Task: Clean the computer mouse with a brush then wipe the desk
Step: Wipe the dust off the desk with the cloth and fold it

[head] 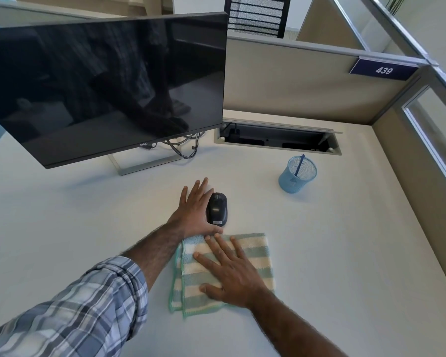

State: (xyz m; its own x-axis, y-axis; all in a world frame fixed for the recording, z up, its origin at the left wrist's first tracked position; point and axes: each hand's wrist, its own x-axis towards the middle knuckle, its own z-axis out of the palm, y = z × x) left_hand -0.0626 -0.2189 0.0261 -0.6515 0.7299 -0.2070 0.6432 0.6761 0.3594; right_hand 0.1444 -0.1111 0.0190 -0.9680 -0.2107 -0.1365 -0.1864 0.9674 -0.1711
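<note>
The person is leaning over the desk (345, 253) with both hands down near the mouse (216, 208), which is sitting on the desk in front of the monitor (103, 86) and a little to its right. The left hand (195, 208) is lying against the mouse's left side, fingers straight and spread, thumb curling along its near end; this grip is open and not closing round the mouse, more nudging or steadying it, probably to keep it clear of the wiping. The right hand (232, 271) is pressing flat on the cloth (258, 253), palm down with fingers splayed, so this grip is open too, pinning the cloth by pressure alone. The cloth, striped green and cream and folded over, is lying just nearer than the mouse, its far edge almost touching it. That flat palm suits a wiping stroke, so I am judging the desk-wiping step to be in hand.

A blue mesh cup (297, 174) is standing well to the right of the mouse and farther back, with a thin blue stick in it; whether that is the brush I cannot tell. The desk is pale and bare around the mouse. Beyond it an open cable tray (276, 140) is set into the desk, and grey partition panels are closing in the cubicle, one bearing a sign (383, 70) reading 439
</note>
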